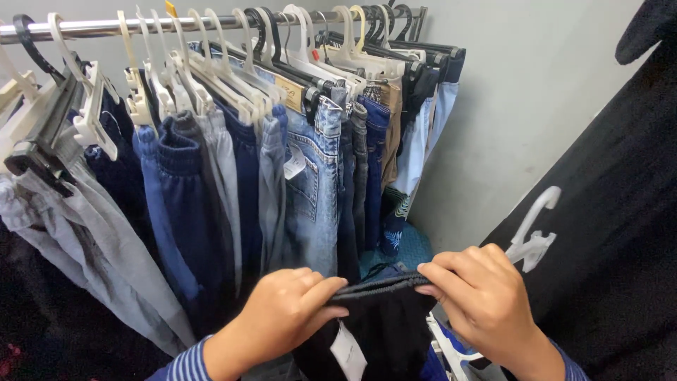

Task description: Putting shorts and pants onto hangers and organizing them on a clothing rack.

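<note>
Below rack [211,25], both hands grip black waistband [377,286], fingers hidden.

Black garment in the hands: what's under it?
Under the black garment, stretched between the left hand and right hand, a white hanger and a blue patch show at lower right. Whatever lies directly beneath is covered.
</note>
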